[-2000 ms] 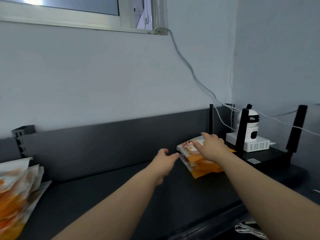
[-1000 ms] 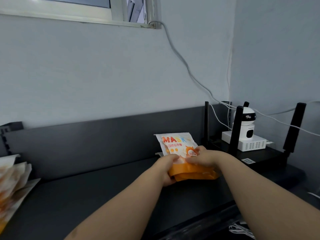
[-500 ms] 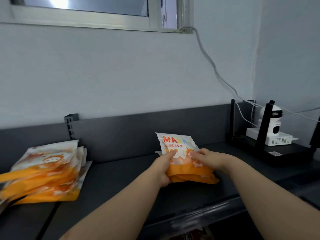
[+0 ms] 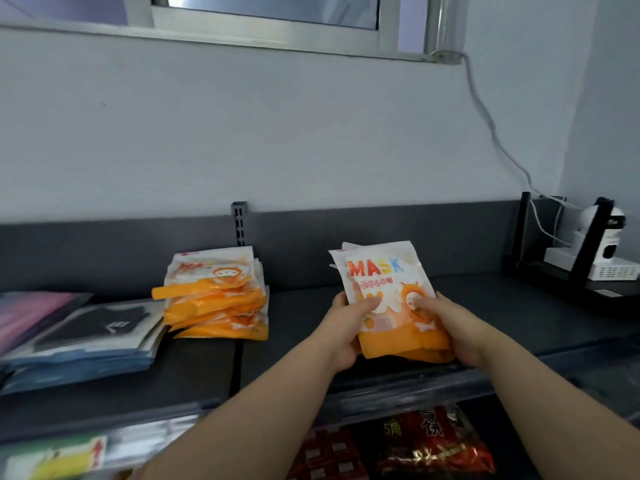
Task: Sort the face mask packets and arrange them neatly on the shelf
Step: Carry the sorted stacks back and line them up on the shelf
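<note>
Both hands are clamped on a bundle of orange-and-white plastic face mask packets [image 4: 384, 289], the front one printed "MASK" in coloured letters. Left hand [image 4: 344, 329] grips the bundle's left edge, thumb across the front, fingers hidden behind. Right hand [image 4: 453, 329] grips the right edge the same way, thumb on the cartoon print. Hands are apart with the bundle between them. Bundle stands near upright, white end up, orange end down. At least two packets in it: a second white edge sticks out behind at top left. Its bottom edge sits low over the front part of the dark grey metal shelf [image 4: 519, 317]; cannot tell if it touches.

Left of the bundle and well apart, a loose pile of matching orange-and-white packets [image 4: 218, 303] lies flat on the same shelf near the back panel. Its edges are uneven and one orange strip pokes out to the left. Just beside that pile, further left, is a stack of clear-and-blue packets with black masks inside [image 4: 93, 336]. Pink packets [image 4: 31, 308] at far left, blurred.

Far right: white dome security camera [image 4: 611, 233] on a white box [image 4: 613, 270], with a black router antenna [image 4: 590, 242] in front. Grey cable [image 4: 485, 116] runs down the wall from the window frame [image 4: 277, 31]. On the level under the shelf: red snack bags [image 4: 433, 441].
</note>
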